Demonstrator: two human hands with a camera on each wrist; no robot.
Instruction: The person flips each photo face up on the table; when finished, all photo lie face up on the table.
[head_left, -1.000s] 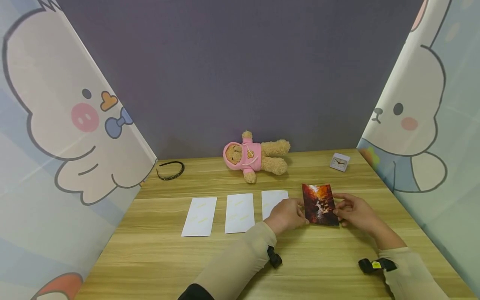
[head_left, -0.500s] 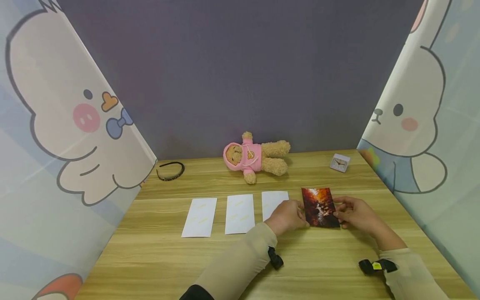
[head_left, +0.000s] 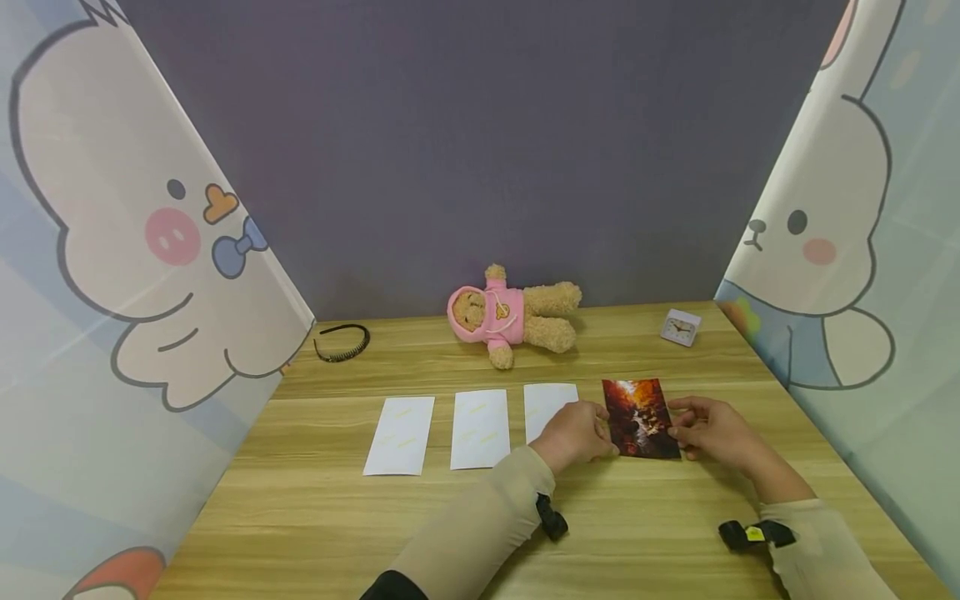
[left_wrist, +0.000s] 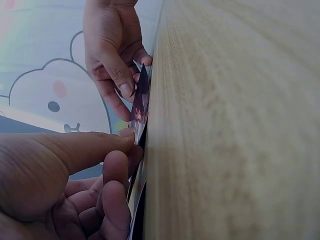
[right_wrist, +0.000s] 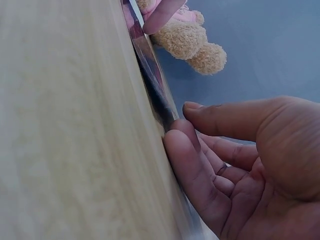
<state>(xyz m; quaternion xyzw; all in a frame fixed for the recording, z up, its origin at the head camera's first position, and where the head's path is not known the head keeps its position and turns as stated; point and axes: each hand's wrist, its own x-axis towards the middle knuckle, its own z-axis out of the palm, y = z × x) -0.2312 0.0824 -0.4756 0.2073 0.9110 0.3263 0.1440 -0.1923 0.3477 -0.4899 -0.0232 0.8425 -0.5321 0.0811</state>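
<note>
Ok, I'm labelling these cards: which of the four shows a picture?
The rightmost card, between the left hand and right hand: it shows a red-orange picture; the three white cards show faint yellow marks.

In the head view, the left hand (head_left: 576, 432) covers the lower right part of the nearest white card (head_left: 544, 407), and the scene printed on the dark picture card (head_left: 641, 419) is too small to make out. The clock (head_left: 681, 327) is too small to read exactly. The left sleeve (head_left: 480, 521) and right sleeve (head_left: 825, 546) run off the bottom edge. In the right wrist view, the top edge cuts off the plush bear (right_wrist: 181, 40), and the tabletop (right_wrist: 65, 125) is blurred.
</note>
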